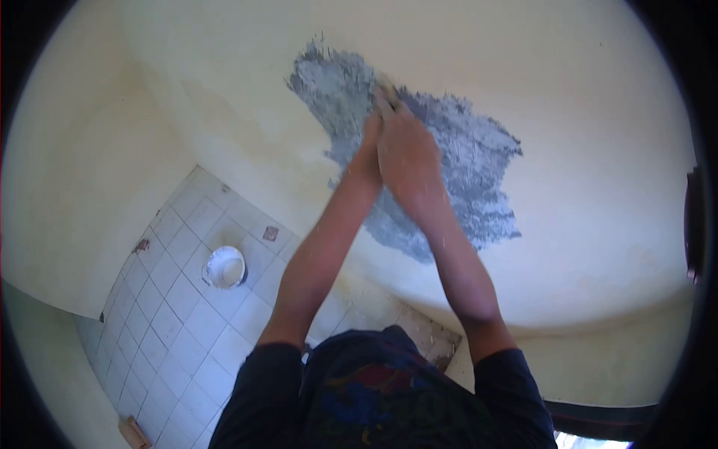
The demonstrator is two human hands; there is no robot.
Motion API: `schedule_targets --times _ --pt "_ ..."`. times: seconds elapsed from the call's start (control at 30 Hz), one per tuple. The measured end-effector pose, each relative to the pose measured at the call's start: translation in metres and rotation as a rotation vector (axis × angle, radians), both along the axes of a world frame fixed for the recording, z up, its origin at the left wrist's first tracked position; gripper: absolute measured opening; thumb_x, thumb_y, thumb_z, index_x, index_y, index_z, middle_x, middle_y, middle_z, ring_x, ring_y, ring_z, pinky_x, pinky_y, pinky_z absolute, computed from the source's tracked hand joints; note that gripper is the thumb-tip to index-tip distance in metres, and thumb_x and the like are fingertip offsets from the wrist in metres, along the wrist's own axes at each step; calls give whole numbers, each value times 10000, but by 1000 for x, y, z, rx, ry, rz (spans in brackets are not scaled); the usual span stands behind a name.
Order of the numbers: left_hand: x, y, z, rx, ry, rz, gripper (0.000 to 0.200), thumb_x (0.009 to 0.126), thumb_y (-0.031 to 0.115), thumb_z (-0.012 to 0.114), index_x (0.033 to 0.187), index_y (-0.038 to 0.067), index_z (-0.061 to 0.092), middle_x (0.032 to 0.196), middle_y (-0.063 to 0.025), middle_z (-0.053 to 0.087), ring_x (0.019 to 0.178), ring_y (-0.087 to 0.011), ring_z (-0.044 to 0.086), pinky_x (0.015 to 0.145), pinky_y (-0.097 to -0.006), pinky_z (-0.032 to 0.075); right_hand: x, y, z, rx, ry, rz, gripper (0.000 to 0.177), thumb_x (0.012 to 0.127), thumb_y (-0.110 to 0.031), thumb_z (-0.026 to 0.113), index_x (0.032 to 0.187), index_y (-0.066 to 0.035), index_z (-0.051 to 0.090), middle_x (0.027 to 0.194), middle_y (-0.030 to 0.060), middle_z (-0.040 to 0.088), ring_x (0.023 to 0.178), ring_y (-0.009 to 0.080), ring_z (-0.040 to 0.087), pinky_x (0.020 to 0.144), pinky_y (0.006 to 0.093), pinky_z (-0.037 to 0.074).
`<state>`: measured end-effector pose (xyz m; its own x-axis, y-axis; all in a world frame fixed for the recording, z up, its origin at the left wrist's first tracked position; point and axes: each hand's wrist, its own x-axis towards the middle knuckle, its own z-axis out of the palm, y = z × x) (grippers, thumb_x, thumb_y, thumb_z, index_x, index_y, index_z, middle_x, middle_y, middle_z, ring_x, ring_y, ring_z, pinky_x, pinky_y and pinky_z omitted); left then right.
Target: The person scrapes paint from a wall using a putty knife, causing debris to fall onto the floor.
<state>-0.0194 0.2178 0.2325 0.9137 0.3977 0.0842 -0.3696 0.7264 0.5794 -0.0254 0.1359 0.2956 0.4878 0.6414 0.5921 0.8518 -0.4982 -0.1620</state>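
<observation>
Both of my arms reach up to a cream wall (583,172) with a large rough grey patch (475,168). My right hand (407,153) is closed at the upper middle of the patch, its fingers wrapped round something thin whose shape I cannot make out. My left hand (372,131) lies close against it on the left, mostly hidden behind the right hand, its fingers not clearly visible. A small pale brownish thing (387,81) shows just above the fingertips, against the upper edge of the patch.
A white bucket (225,267) with whitish contents stands on the tiled floor (183,318) at the lower left. A brown block (134,432) lies near the bottom left. A dark object (694,224) is at the right edge.
</observation>
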Motion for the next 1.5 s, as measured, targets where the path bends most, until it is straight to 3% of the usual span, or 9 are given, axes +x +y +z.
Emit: schedule_targets --times 0.2,0.37,0.53,0.77,0.87,1.03,1.13,1.3,1.5 --pt "-8 31 -3 -258 -202 -320 324 997 411 431 838 148 537 668 1 491 632 -137 494 585 -285 429 3 27 -5 161 -73 101 241 927 -130 466 1064 3 614 923 163 656 824 270 698 679 351 584" --pt "-33 84 -10 189 -3 121 310 993 399 459 837 139 525 639 6 464 627 -133 479 590 -282 429 -21 64 -6 -181 350 105 374 916 -110 442 1252 40 506 1203 194 573 974 350 652 782 408 563" --pt "-59 66 -88 72 169 441 362 991 452 435 854 128 517 652 -6 484 631 -137 503 578 -298 433 -44 36 -80 -124 384 319 495 926 -107 401 1418 -89 356 1391 214 418 1031 432 594 836 456 531" --pt "-77 -46 -170 -145 398 254 422 974 502 430 954 93 531 744 -58 560 650 -201 571 634 -353 507 -39 -67 -217 46 917 372 605 958 -122 458 1500 -183 196 854 313 610 757 481 615 690 524 482" --pt "-59 -85 -162 -134 427 86 443 988 488 400 988 67 537 795 -91 604 718 -216 620 683 -353 531 -31 -104 -215 186 969 188 587 964 -119 468 1496 -178 226 894 315 615 812 477 614 693 491 491" --pt "-29 -124 -125 238 284 -200 473 991 467 415 1053 11 524 851 -127 648 778 -229 664 736 -336 533 -22 -148 -175 460 1026 37 579 983 -51 423 1515 -167 225 684 114 516 538 151 481 562 282 447" --pt "-17 -156 -128 343 260 -180 508 998 486 377 968 6 541 795 -107 636 745 -172 642 701 -297 518 -11 -175 -193 573 872 21 539 981 -42 419 1496 -116 278 700 81 514 537 125 460 568 255 441" --pt "-6 -195 -191 522 282 -214 538 1002 492 362 872 12 569 758 -64 607 694 -140 588 664 -291 485 -4 -210 -272 568 695 -141 498 956 -79 471 1436 -15 357 1249 244 562 1117 362 571 943 405 430" --pt "-2 -227 -231 408 348 -278 542 1002 489 369 817 14 551 685 -61 573 639 -141 569 600 -295 470 -6 -222 -331 640 564 -252 498 948 -60 465 1421 41 346 1275 246 555 1157 352 571 951 385 435"
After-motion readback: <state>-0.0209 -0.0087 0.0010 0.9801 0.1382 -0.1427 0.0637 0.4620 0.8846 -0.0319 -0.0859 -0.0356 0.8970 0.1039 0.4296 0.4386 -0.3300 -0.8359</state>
